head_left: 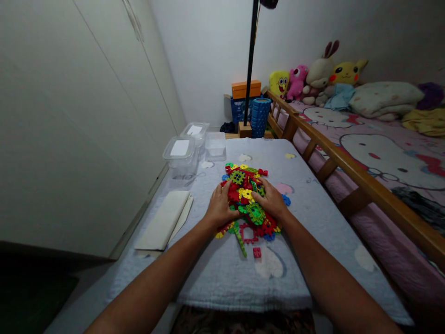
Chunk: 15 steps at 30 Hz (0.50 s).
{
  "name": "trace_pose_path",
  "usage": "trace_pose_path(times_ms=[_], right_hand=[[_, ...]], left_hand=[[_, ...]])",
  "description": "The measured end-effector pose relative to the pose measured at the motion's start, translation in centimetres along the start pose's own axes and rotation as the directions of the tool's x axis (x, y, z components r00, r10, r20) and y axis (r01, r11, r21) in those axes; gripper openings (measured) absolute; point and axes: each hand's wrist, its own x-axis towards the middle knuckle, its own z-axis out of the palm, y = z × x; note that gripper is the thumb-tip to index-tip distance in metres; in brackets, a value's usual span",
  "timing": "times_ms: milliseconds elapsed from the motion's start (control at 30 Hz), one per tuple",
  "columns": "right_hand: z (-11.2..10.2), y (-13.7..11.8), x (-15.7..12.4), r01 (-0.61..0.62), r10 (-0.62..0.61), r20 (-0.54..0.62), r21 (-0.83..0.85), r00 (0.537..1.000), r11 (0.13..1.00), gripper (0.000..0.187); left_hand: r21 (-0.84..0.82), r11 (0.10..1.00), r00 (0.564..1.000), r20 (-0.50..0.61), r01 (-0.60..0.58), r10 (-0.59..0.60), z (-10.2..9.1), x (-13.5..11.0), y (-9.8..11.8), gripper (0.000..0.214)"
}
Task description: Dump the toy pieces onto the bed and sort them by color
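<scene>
A heap of plastic building pieces (246, 194) in red, yellow, green and blue lies on the cloth-covered table. My left hand (221, 205) rests against the heap's left side, fingers spread. On the opposite side, my right hand (271, 200) touches the pieces with thumb and fingers apart. A green square lattice piece (255, 213) lies on top, between the hands and towards me. At the near edge of the heap are a red square frame (249, 226), a long green strip (240, 241) and a small red block (257, 253). Pieces under my fingers are partly hidden.
Clear plastic boxes (183, 160) stand at the table's far left, two with lids and white labels, beside an uncovered box (215, 147). Folded beige paper (166, 218) lies to the left. A wooden bed rail (325, 153) runs along the right; a black pole (250, 65) stands behind.
</scene>
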Motion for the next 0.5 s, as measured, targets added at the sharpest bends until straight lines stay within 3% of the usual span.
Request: trace_pose_path(times_ms=[200, 400, 500], right_hand=[[1.2, 0.0, 1.6, -0.07, 0.064, 0.03, 0.339, 0.998, 0.938, 0.065], [1.6, -1.7, 3.9, -0.232, 0.186, 0.14, 0.626, 0.973, 0.744, 0.057], [0.9, -3.2, 4.9, -0.233, 0.148, 0.181, 0.697, 0.972, 0.678, 0.055]], left_hand=[[-0.174, 0.984, 0.996, -0.091, -0.028, 0.012, 0.9, 3.0, -0.1, 0.108], [-0.316, 0.946, 0.982, -0.186, -0.076, 0.017, 0.7, 6.0, -1.2, 0.088], [-0.455, 0.886, 0.981, -0.192, -0.089, 0.0, 0.2, 6.8, -1.4, 0.077]])
